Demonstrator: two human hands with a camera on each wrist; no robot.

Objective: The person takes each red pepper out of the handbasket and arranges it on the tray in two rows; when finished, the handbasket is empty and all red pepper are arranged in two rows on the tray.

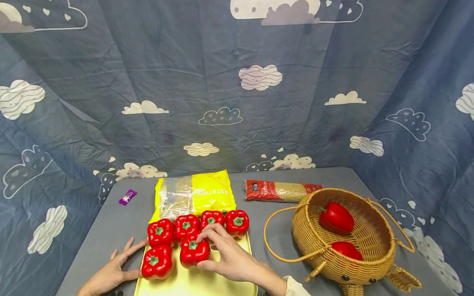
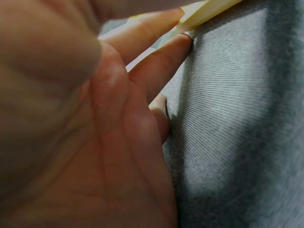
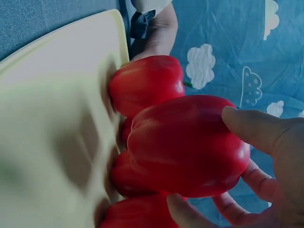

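My right hand [image 1: 229, 255] grips a red bell pepper [image 3: 185, 147] by its sides, between thumb and fingers, over the yellow tray [image 1: 207, 283]. Whether its base touches the tray is hard to tell. Behind it, several more red peppers [image 1: 237, 223] stand in a row with green stems up. Another pepper [image 1: 157, 261] stands at the tray's left edge. My left hand [image 1: 111, 273] lies beside that edge, fingers spread, thumb close to the front left pepper. In the left wrist view, fingers [image 2: 161, 61] of that hand reach the tray's rim.
A woven basket [image 1: 307, 230] at the right holds two red peppers [image 1: 336, 218]. Behind the tray lies a yellow pasta bag [image 1: 212, 191], with a red noodle packet [image 1: 283, 191] to its right. A small purple wrapped sweet [image 1: 127, 197] lies at the back left.
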